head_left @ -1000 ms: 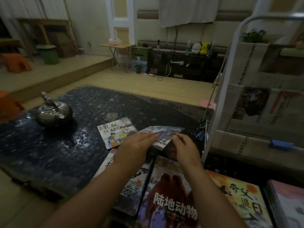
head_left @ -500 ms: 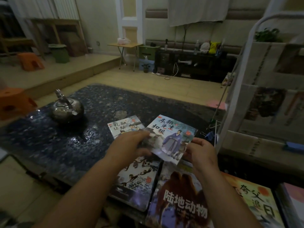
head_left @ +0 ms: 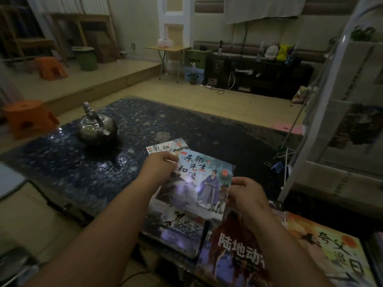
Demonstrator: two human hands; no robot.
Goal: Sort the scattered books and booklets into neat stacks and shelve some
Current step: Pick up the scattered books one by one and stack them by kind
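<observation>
Over the dark table (head_left: pixel 62 162), left hand (head_left: pixel 159 168) and right hand (head_left: pixel 246 195) fingers (head_left: pixel 240 182) pinch the booklet (head_left: pixel 204 181) between them.

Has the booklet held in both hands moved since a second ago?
Yes. The held booklet has tipped up from nearly flat to cover-facing and shifted left, now overlapping the small booklet lying on the table.

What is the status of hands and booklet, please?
Left hand grips booklet at upper left, right hand at lower right. Booklet face up, above other books. Kettle apart, far left.
</observation>
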